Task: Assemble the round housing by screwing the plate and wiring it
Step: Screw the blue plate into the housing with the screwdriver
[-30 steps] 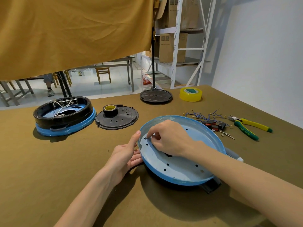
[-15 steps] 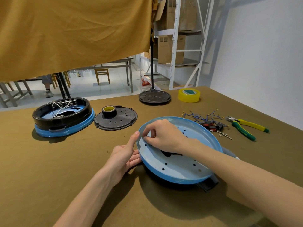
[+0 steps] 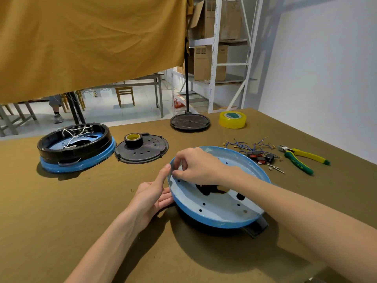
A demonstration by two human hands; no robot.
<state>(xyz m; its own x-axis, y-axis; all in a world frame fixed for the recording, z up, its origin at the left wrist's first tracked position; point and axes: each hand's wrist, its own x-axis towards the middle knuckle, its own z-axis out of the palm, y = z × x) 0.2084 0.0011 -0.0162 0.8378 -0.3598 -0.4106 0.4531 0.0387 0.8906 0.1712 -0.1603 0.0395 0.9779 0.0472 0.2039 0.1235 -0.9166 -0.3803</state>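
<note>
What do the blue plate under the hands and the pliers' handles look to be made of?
Blue plate: probably painted or film-covered sheet metal, with a thin rolled rim, punched holes and a satin sheen; plastic cannot be ruled out. Pliers: bare metal head, handles sleeved in matte yellow and green, seemingly rubber or soft plastic.

Pale wall, white shelving with cardboard boxes, ochre curtain, perhaps tiled floor.

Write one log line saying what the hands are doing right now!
left hand: steadies blue plate by its rim | right hand: fingertips pinched at plate's left edge, item too small to tell | pliers: untouched on table
</note>
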